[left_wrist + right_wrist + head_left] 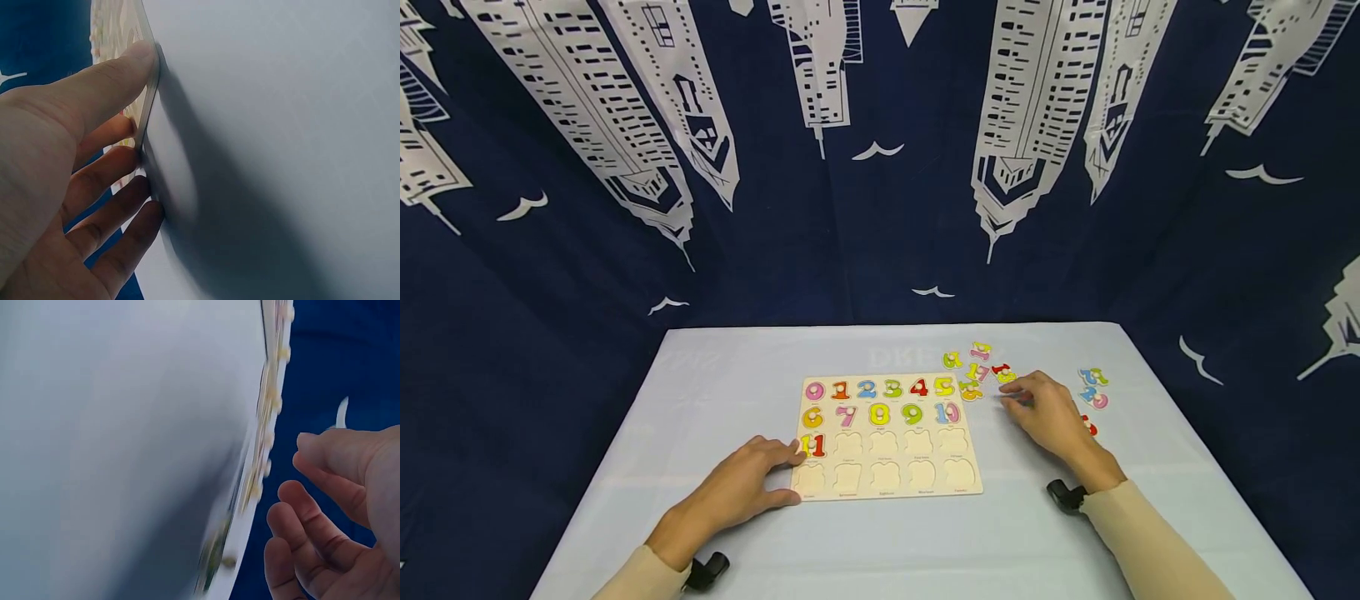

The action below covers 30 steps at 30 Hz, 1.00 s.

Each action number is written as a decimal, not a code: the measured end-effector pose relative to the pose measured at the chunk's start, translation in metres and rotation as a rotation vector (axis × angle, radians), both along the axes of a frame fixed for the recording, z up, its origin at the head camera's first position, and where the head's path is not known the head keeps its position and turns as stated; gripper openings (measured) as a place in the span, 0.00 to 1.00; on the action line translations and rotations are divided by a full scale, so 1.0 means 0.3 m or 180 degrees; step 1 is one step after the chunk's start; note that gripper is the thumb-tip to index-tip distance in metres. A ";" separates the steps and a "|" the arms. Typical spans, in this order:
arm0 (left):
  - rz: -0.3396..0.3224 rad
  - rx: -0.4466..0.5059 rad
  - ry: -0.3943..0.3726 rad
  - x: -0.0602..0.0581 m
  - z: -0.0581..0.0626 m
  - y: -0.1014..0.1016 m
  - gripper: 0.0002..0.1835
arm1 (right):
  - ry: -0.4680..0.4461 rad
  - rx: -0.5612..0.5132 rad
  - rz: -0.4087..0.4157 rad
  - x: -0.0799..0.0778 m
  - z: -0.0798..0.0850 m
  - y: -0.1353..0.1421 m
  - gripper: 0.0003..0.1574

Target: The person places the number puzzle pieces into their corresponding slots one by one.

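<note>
A pale wooden number board lies on the table, with number pieces 0 to 11 in its upper slots; the other recesses are bare. My left hand rests at the board's left edge, a fingertip by the yellow-and-red 11 piece and the thumb at the lower corner. In the left wrist view, the thumb touches the board's edge. My right hand hovers right of the board, near a red-and-yellow piece. Nothing shows between its fingers in the right wrist view, where thumb and index finger are close together.
Several loose number pieces lie beyond the board's upper right corner, among them a pink-and-yellow one. Further right are blue pieces and a red piece, partly hidden by the right hand. A dark blue patterned cloth hangs behind the white table.
</note>
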<state>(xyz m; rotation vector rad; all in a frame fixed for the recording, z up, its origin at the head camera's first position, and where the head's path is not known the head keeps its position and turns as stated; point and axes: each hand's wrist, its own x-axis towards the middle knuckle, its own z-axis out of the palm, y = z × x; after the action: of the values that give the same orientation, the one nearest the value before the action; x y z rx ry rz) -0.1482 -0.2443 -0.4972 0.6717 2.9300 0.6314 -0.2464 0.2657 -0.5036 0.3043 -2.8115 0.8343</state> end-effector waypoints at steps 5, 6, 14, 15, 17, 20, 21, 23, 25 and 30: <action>-0.0021 0.0002 0.0018 -0.001 0.000 0.001 0.32 | 0.0048 0.0057 -0.0182 0.032 -0.004 0.127 0.15; -0.0026 0.0001 0.0021 -0.001 0.000 0.001 0.32 | 0.0046 0.0065 -0.0211 0.039 -0.004 0.152 0.16; -0.0018 -0.0009 0.0048 -0.002 -0.005 -0.003 0.32 | 0.0001 0.0106 -0.0544 0.051 -0.015 0.337 0.21; -0.0015 -0.0007 0.0047 -0.001 -0.006 -0.004 0.32 | 0.0002 0.0113 -0.0595 0.048 -0.019 0.357 0.22; -0.0015 0.0000 0.0051 0.000 -0.007 -0.005 0.32 | -0.0001 0.0123 -0.0675 0.040 -0.029 0.392 0.24; -0.0017 0.0016 0.0061 0.000 -0.008 -0.007 0.32 | -0.0040 0.0122 -0.0734 0.027 -0.045 0.434 0.27; -0.0017 0.0020 0.0062 0.000 -0.008 -0.007 0.32 | -0.0057 0.0116 -0.0736 0.023 -0.050 0.445 0.28; -0.0020 0.0019 0.0064 0.000 -0.008 -0.007 0.32 | -0.0086 0.0118 -0.0723 0.016 -0.058 0.464 0.29; -0.0014 0.0018 0.0052 0.001 -0.009 -0.007 0.32 | -0.0102 0.0119 -0.0709 0.009 -0.064 0.478 0.29; 0.0028 0.0004 0.0019 0.004 -0.011 -0.005 0.32 | -0.0185 0.0101 -0.0702 -0.009 -0.065 0.498 0.33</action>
<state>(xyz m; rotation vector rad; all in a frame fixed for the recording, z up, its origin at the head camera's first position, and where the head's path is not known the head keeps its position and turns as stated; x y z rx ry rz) -0.1469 -0.2458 -0.5006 0.6625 2.9399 0.6333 -0.2491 0.4150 -0.5230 -0.0269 -2.8459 0.7613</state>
